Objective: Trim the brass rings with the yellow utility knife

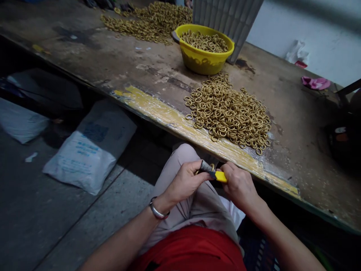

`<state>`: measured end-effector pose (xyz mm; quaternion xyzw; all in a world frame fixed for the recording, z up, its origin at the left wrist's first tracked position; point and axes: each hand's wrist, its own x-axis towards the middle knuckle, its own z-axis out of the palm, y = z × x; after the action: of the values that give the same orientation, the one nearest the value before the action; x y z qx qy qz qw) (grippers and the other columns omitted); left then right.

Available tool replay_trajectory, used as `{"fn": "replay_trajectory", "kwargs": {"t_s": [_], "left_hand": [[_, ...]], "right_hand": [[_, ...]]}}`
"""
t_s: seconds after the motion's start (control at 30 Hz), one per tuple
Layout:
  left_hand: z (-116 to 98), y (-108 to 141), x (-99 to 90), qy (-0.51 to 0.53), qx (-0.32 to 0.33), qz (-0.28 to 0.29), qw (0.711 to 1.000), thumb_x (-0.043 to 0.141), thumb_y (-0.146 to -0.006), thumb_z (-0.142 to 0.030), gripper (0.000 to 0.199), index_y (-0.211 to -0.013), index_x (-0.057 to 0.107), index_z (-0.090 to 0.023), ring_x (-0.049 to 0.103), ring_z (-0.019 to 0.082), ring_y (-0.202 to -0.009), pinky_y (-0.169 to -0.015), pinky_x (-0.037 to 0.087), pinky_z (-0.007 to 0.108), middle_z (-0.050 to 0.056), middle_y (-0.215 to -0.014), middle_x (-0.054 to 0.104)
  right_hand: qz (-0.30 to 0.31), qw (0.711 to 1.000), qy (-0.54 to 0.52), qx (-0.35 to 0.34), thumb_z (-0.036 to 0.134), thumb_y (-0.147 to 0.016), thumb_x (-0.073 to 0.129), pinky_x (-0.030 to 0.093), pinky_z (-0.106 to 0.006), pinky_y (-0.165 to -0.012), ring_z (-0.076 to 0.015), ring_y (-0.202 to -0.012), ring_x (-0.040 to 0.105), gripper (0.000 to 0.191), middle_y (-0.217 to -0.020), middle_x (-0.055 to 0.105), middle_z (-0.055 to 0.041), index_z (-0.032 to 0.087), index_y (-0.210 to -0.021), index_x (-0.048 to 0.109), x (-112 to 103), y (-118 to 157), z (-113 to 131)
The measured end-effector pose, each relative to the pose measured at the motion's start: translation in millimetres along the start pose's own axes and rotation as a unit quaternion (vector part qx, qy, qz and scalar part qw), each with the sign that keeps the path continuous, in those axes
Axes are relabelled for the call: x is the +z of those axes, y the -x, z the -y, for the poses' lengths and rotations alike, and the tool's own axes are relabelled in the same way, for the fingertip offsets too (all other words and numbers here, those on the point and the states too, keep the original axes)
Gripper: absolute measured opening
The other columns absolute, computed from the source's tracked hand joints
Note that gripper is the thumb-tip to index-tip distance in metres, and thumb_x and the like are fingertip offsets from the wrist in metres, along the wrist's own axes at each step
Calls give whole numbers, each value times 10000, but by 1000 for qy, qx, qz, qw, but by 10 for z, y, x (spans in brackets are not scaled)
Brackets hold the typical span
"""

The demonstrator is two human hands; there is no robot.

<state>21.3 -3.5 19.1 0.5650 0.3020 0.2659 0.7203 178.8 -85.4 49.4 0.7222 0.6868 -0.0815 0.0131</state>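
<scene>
Scuffed table (132, 60) carries a pile of brass-coloured rings (231, 113) at one o'clock from the hands, a yellow basin (204, 62) at twelve. The left hand (184, 178) has its grip pinched on a single ring (212, 166) beside a grey finger sleeve (205, 166); the right hand's (239, 184) grip holds a yellow-handled tool (221, 176). Slipping off the curved surface, the tool could nick the left hand.
</scene>
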Motion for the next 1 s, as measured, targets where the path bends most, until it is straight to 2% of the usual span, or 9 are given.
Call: {"fn": "replay_trajectory", "kwargs": {"t_s": [0.1,0.3,0.4,0.5,0.63,0.73,0.8,0.9,1.0], "left_hand": [[-59,10,32,-35,10,5,999,678,-746,-181,105,-659,631,-148,497,122,-666,-644,419,219,-19,-657,567],[-207,79,100,-17,-16,118,993,704,-736,-176,132,-649,607,-150,474,114,-635,-586,372,219,-7,-668,549],[-103,18,158,60,-72,104,990,692,-790,-362,263,-691,574,-149,344,78,-531,-486,271,205,-44,-579,423],[27,-76,234,122,-116,71,983,720,-770,-439,339,-734,537,-156,257,52,-487,-443,195,187,-73,-568,383],[59,-151,251,188,-144,65,969,761,-733,-399,338,-846,539,-169,328,40,-479,-411,179,162,-33,-673,538],[52,-167,212,227,-165,85,956,693,-775,-439,318,-840,574,-151,442,67,-514,-384,184,159,28,-742,605],[71,-162,202,208,-163,81,961,677,-789,-444,320,-817,600,-135,481,77,-526,-373,197,160,57,-774,634],[112,-122,224,92,-84,15,992,699,-802,-349,231,-854,633,-134,505,77,-533,-428,330,167,48,-770,664],[128,-53,237,-44,25,-28,998,668,-837,-253,149,-944,672,-150,591,118,-638,-595,472,223,57,-830,710]], "right_hand": [[-25,999,34,17,209,-967,451,266,-286,-561,-162,-653,571,175,-871,640,-71,177,-890,604,43,1,-72],[-95,963,74,240,48,-825,504,300,-279,-601,-181,-690,559,143,-828,634,-70,164,-857,582,-29,125,-830],[-179,955,35,234,163,-888,501,339,-277,-646,-191,-732,548,98,-837,608,-65,172,-841,587,-52,152,-1163],[-162,964,9,212,263,-921,501,355,-276,-659,-186,-737,538,150,-881,600,-67,176,-866,610,-4,67,-1303],[-120,965,2,233,228,-892,495,330,-280,-629,-175,-692,509,135,-834,593,-68,170,-814,587,16,-55,-1325],[-136,955,-138,224,298,-871,511,311,-267,-585,-146,-604,444,213,-667,514,-12,191,-688,516,-49,-57,-1228],[-90,917,-328,211,412,-865,527,294,-248,-522,-119,-528,387,298,-580,448,25,202,-658,487,-97,-33,-1086],[57,791,-578,192,535,-809,598,243,-220,-429,-80,-436,319,390,-511,398,59,205,-648,465,-130,-21,-817],[136,687,-689,188,509,-721,709,231,-189,-395,-50,-409,320,401,-520,431,63,189,-650,477,-123,-62,-602]]}}
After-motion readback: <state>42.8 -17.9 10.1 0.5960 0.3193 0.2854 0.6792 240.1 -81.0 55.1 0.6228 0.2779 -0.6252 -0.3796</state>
